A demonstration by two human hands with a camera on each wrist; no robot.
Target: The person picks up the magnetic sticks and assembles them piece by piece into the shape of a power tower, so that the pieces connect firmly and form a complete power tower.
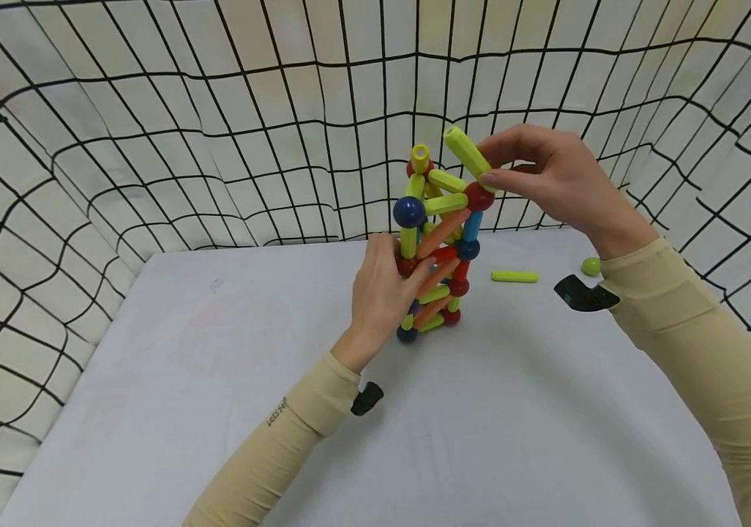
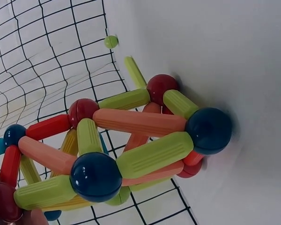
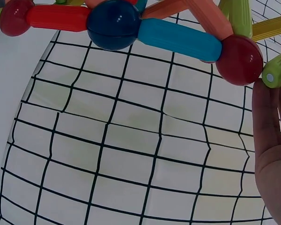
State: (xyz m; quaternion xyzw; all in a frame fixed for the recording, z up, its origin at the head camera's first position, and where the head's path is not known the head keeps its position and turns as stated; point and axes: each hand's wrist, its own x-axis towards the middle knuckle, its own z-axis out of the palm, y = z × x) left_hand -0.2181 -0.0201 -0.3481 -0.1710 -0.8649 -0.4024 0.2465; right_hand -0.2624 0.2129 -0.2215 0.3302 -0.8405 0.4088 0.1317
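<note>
A tall tower (image 1: 441,252) of coloured magnetic rods and balls stands upright on the white table. Around a red ball (image 2: 6,201) partway up its near left edge, my left hand (image 1: 382,293) curls its fingers and thumb. Up at the top right, my right hand (image 1: 543,172) pinches a yellow-green rod (image 1: 466,150) between thumb and fingers. The lower end of this rod is beside the top red ball (image 3: 239,60); its silver tip shows in the right wrist view, and I cannot tell whether they touch. A dark blue ball (image 1: 409,212) forms the top left corner.
A loose yellow-green rod (image 1: 514,277) lies on the table (image 1: 230,380) right of the tower. Farther right, near the sleeve, rests a green ball (image 1: 591,266). A black grid on white (image 1: 250,95) walls the back and sides.
</note>
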